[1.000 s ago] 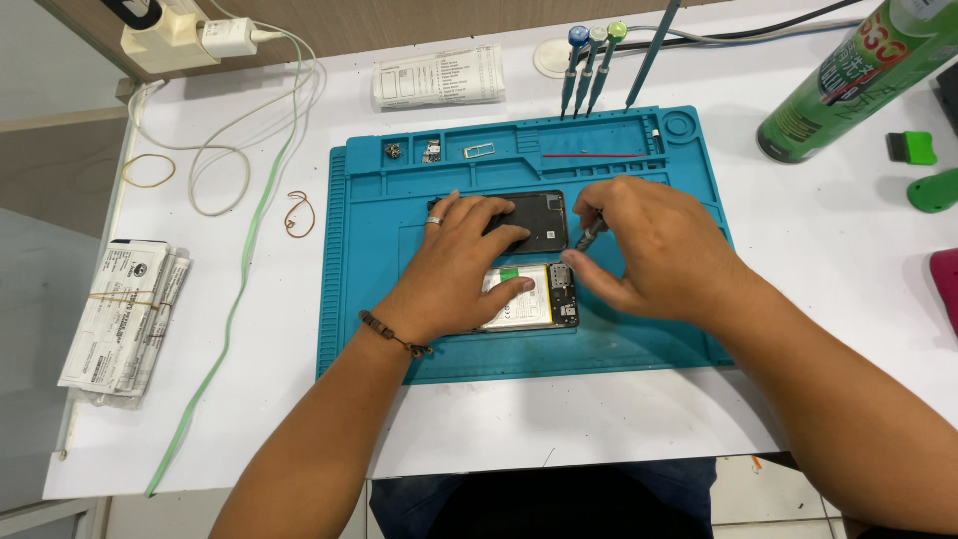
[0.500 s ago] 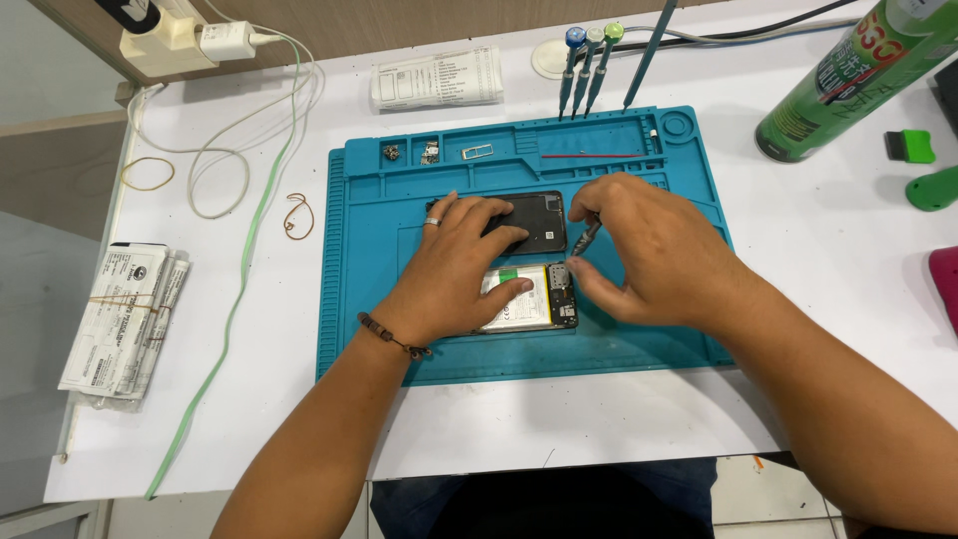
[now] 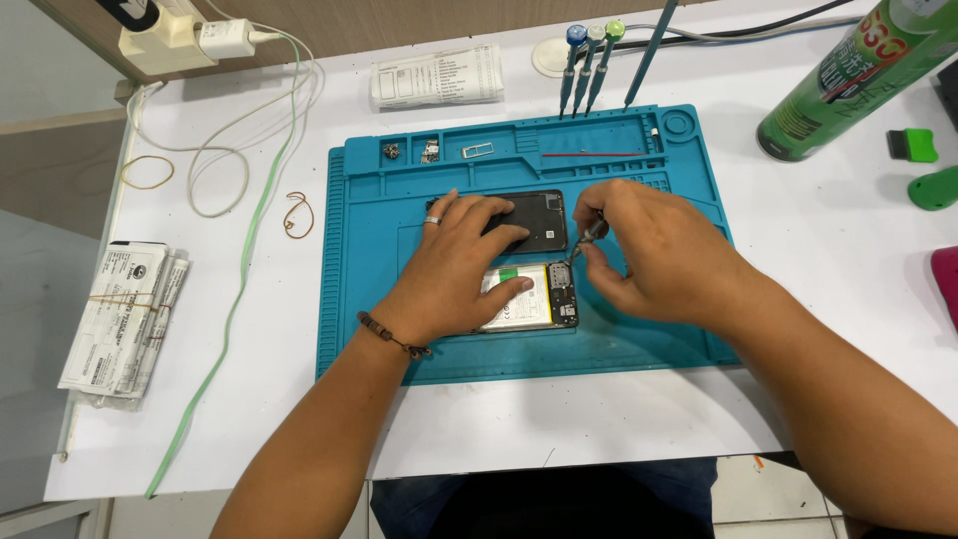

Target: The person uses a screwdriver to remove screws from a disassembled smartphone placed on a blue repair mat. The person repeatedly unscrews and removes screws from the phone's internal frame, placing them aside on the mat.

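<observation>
An opened phone [image 3: 539,299] with its white battery and circuit board showing lies on a blue work mat [image 3: 379,299]. My left hand [image 3: 454,265] rests flat on it, fingers spread, a ring on one finger. Just behind lies the black back cover [image 3: 539,220], partly under my left fingers. My right hand [image 3: 649,250] pinches thin metal tweezers [image 3: 584,240], their tip down at the phone's top right corner.
The mat's top trays hold small parts [image 3: 429,152] and a red stick [image 3: 589,155]. Three screwdrivers [image 3: 589,60] stand behind the mat. A green spray can [image 3: 848,80] lies at right, folded papers [image 3: 125,319] and cables [image 3: 239,120] at left.
Both hands stay almost still; my right hand shifts only slightly with the tweezers over the phone's corner.
</observation>
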